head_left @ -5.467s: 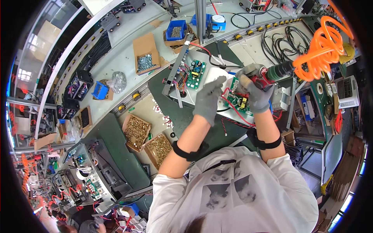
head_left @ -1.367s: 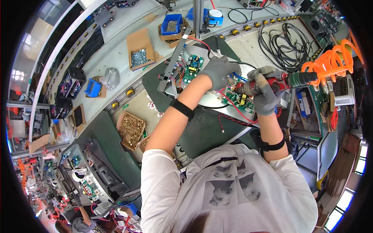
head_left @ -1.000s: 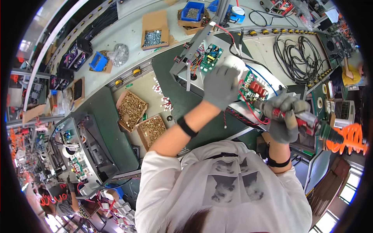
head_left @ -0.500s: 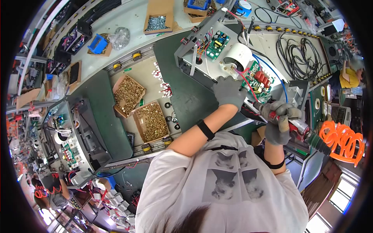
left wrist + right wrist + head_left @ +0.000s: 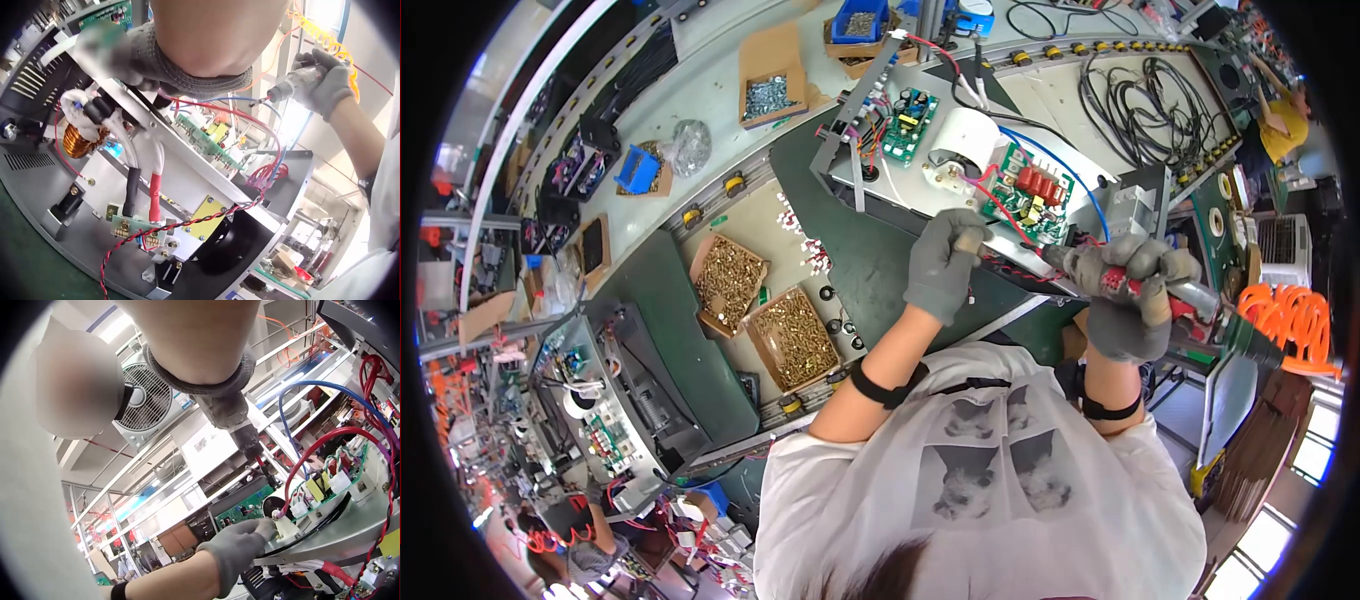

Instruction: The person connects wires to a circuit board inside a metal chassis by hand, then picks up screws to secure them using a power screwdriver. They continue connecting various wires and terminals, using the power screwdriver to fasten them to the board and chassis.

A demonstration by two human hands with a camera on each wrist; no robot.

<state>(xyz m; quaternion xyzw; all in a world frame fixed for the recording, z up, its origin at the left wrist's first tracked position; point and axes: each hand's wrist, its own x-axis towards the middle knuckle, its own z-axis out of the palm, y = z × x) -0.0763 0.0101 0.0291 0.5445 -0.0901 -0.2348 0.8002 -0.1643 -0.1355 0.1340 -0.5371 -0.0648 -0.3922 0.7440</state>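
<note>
In the head view, my gloved right hand (image 5: 1135, 290) grips a red air screwdriver (image 5: 1190, 303) with an orange coiled hose (image 5: 1285, 325). Its nose lies over the front right edge of a metal mounting plate (image 5: 900, 185). My gloved left hand (image 5: 945, 265) is at the plate's front edge, below a white cylinder (image 5: 965, 140), fingers bent together; I cannot tell if they pinch something. A green circuit board (image 5: 1030, 205) with red parts sits right of the cylinder, and a blue wire (image 5: 1065, 160) arches over it. The right wrist view shows the left hand's fingertips beside the cylinder's end.
Two boxes of brass fasteners, one nearer (image 5: 795, 340) and one farther (image 5: 730, 280), stand left of the green mat (image 5: 850, 250). A box of silver screws (image 5: 770, 95) is on the rear bench. Black cables (image 5: 1150, 110) lie coiled behind. A twisted red-black wire (image 5: 181, 226) hangs below the plate.
My right hand has drawn the screwdriver off the board towards the lower right. My left hand has come from beside the blue wires, past the cylinder, to the plate's front edge.
</note>
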